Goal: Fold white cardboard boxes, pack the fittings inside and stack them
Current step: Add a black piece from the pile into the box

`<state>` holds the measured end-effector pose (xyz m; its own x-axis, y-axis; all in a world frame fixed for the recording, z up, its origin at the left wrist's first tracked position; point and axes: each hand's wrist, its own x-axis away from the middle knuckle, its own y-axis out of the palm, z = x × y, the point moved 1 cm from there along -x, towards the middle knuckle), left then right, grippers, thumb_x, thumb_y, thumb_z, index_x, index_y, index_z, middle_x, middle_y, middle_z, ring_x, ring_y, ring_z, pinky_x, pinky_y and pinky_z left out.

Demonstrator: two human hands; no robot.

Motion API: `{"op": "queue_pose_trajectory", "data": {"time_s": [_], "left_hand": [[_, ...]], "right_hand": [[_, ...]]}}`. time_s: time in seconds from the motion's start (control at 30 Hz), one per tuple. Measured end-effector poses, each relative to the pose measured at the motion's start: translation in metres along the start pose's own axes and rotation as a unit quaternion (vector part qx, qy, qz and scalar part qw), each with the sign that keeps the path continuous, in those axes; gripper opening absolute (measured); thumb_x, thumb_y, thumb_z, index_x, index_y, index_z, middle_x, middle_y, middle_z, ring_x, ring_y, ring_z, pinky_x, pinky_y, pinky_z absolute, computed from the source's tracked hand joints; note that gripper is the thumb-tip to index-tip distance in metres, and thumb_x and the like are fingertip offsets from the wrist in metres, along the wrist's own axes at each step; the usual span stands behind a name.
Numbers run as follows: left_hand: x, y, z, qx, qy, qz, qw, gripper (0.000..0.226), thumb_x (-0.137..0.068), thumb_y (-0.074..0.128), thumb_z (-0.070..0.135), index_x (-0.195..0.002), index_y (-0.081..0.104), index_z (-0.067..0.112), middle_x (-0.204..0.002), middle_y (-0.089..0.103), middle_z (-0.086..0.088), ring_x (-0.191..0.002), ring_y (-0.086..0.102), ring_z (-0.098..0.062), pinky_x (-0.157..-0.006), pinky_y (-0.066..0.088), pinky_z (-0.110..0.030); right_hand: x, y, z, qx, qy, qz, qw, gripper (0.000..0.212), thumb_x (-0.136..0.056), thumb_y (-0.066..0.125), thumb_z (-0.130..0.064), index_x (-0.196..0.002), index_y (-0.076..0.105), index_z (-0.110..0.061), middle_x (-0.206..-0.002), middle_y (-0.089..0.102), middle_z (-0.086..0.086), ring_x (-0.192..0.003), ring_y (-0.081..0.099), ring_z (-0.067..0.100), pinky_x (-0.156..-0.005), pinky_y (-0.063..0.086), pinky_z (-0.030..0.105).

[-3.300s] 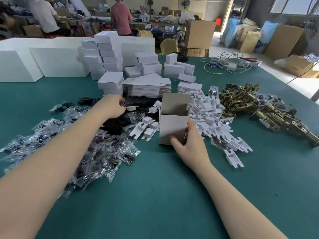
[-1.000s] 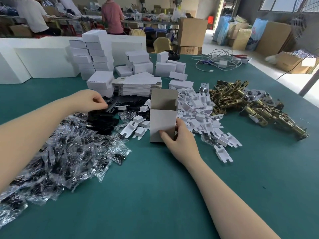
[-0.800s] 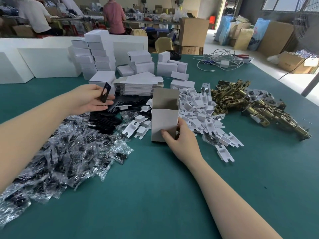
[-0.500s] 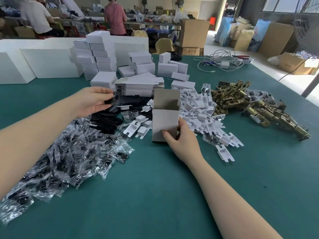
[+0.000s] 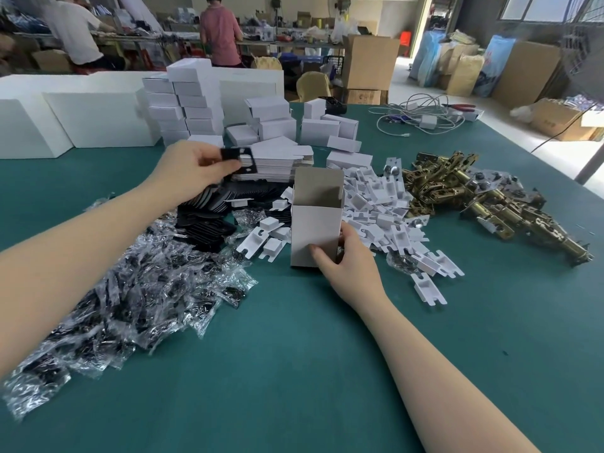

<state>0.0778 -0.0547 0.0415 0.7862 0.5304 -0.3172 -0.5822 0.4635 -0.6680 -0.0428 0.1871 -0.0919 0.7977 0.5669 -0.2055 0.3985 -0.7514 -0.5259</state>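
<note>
Fingers of right hand point(image 5: 348, 268) curl round upright open-topped white cardboard box point(image 5: 314, 235), centre of green tabletop point(image 5: 294, 371); left hand point(image 5: 192, 170) at 10 o'clock pinches flat black square plate point(image 5: 240, 158), above black plate pile point(image 5: 209, 220)

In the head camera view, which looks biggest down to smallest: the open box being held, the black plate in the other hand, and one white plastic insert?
1. Open box.
2. Black plate, farther off, so unsure.
3. White plastic insert.

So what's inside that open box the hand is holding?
Looking into the open box that the right hand steadies, only its bare grey inner walls show near the top. The front wall hides the bottom, so I cannot tell if anything lies there. The black plate is outside, in the left hand.
</note>
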Motion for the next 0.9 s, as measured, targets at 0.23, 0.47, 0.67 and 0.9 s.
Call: {"op": "queue_pose_trajectory", "data": {"time_s": [0.23, 0.47, 0.67, 0.9], "left_hand": [[0.006, 0.014, 0.075, -0.018, 0.188, -0.049, 0.981, 0.024, -0.082, 0.077, 0.031, -0.105, 0.072, 0.033, -0.083, 0.073, 0.007, -0.069, 0.064, -0.001, -0.075, 0.053, -0.018], [-0.005, 0.04, 0.098, -0.169, 0.224, -0.181, 0.943, 0.019, -0.089, 0.07, 0.027, -0.107, 0.076, 0.029, -0.087, 0.07, 0.018, -0.077, 0.059, 0.014, -0.076, 0.049, -0.02], [-0.01, 0.063, 0.097, -0.209, 0.237, -0.24, 0.918, 0.02, -0.089, 0.07, 0.022, -0.107, 0.075, 0.029, -0.081, 0.065, 0.024, -0.069, 0.052, 0.024, -0.067, 0.04, 0.0], [-0.019, 0.069, 0.091, -0.165, 0.2, -0.286, 0.923, 0.015, -0.09, 0.068, 0.025, -0.103, 0.074, 0.03, -0.082, 0.063, 0.032, -0.077, 0.057, 0.022, -0.067, 0.038, 0.004]], "right_hand": [[0.001, 0.0, 0.0, 0.001, 0.001, 0.0, 1.0, 0.045, -0.084, 0.065, -0.047, -0.125, 0.047, -0.037, -0.089, 0.061, -0.021, -0.074, 0.053, -0.006, -0.058, 0.038, 0.024], [0.003, -0.002, -0.001, -0.001, -0.01, -0.005, 1.0, 0.052, -0.085, 0.066, -0.045, -0.131, 0.045, -0.037, -0.096, 0.059, -0.023, -0.074, 0.052, -0.008, -0.06, 0.038, 0.023], [0.003, -0.002, -0.001, -0.001, -0.014, 0.001, 1.0, 0.049, -0.085, 0.066, -0.045, -0.129, 0.046, -0.036, -0.089, 0.056, -0.027, -0.077, 0.051, -0.012, -0.057, 0.036, 0.02], [0.003, -0.002, -0.002, 0.003, -0.023, -0.006, 1.0, 0.047, -0.084, 0.064, -0.046, -0.128, 0.046, -0.042, -0.092, 0.058, -0.029, -0.081, 0.052, -0.011, -0.059, 0.038, 0.02]]}}
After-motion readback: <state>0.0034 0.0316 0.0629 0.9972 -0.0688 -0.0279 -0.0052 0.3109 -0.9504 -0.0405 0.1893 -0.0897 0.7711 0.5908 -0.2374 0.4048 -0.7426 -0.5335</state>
